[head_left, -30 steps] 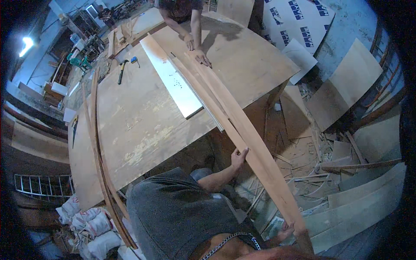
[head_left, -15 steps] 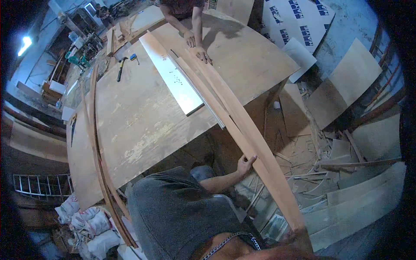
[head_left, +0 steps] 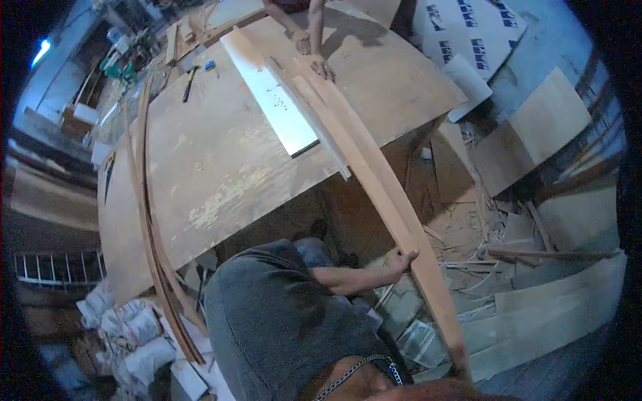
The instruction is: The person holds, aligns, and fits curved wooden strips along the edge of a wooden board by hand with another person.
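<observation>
Here, centre-right, the left hand clasps the wooden plank by its edge; lower right, the right hand, grip unclear; even support should limit twisting.

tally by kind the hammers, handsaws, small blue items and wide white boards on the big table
Hammer: 1
Handsaw: 1
Small blue item, possibly a tape measure: 1
Wide white board: 1
Total: 4
</observation>
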The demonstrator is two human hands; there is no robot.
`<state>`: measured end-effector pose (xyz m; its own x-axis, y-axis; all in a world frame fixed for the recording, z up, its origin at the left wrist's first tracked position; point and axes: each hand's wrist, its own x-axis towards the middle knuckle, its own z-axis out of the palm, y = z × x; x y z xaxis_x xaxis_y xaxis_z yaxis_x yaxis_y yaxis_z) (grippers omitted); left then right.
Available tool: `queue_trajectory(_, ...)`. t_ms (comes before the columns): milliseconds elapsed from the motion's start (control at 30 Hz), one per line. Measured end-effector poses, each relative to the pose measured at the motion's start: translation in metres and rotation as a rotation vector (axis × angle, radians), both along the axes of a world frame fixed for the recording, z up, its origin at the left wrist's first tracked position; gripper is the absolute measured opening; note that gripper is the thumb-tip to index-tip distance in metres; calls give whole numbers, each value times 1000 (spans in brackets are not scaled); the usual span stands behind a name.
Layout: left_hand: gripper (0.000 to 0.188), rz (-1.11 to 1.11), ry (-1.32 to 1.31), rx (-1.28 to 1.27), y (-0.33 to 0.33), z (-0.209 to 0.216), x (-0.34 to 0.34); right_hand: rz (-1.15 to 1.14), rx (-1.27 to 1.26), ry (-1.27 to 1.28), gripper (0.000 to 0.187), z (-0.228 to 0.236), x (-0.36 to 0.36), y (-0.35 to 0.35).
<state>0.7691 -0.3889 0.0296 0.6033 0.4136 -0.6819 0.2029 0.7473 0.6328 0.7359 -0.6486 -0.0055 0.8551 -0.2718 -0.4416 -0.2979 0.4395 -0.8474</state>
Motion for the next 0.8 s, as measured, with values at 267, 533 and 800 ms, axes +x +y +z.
queue_trajectory(267,37,7,13,16,32,93,-26,110,-39,56,44,11,10,16)
queue_trajectory(533,32,369,-94,121,155,54,-124,76,-56,84,45,31,-10,19)
queue_trajectory(800,46,501,155,766,373,-34,-296,430,216,180,43,70,-104,140)
